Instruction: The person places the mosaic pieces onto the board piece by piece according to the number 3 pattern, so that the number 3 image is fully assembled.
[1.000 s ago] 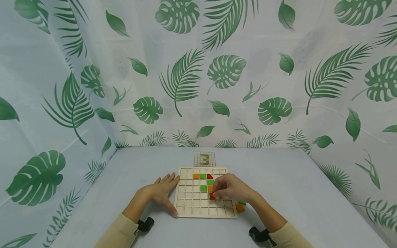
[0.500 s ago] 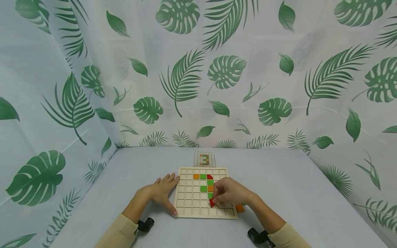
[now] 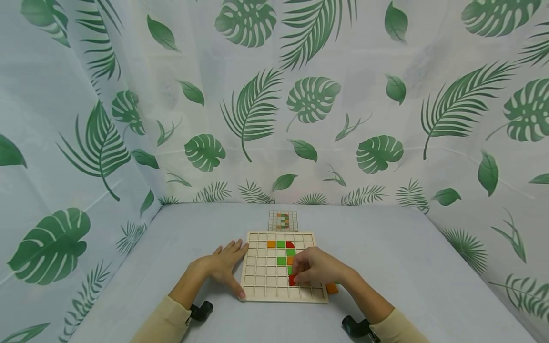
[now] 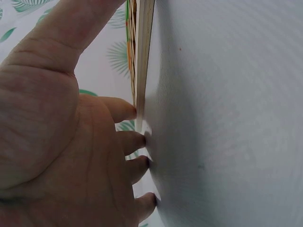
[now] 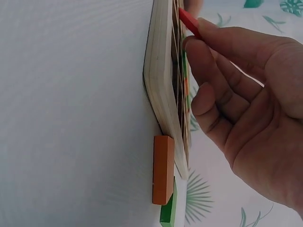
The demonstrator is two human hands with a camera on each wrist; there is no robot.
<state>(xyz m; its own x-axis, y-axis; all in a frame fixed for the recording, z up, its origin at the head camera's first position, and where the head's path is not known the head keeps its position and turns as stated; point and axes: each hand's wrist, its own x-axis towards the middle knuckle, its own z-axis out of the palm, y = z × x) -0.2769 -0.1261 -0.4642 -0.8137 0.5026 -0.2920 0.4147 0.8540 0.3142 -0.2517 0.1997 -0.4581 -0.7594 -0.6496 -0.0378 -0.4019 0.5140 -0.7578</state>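
Note:
A light wooden grid board (image 3: 261, 271) lies on the table with several coloured tiles in its cells: an orange, a green and a red rounded one in the upper row, more green and orange below. My right hand (image 3: 316, 267) pinches a red tile (image 5: 190, 22) between thumb and index finger, one edge tilted up off the board in the right wrist view. That tile is over a cell just below the lowest green tile (image 3: 290, 270). My left hand (image 3: 223, 267) is spread along the board's left edge, thumb at the near corner, fingertips touching edge and table.
Behind the board lies a small card (image 3: 272, 221) printed with a coloured grid pattern. An orange tile (image 5: 163, 170) and a green tile (image 5: 169, 208) lie loose on the table by the board's right edge. A leaf-patterned curtain (image 3: 266, 119) hangs around the table.
My right hand has moved the red tile one cell nearer to me, uncovering the green tile, then turned it closer into line with the cell. The left hand has stayed still.

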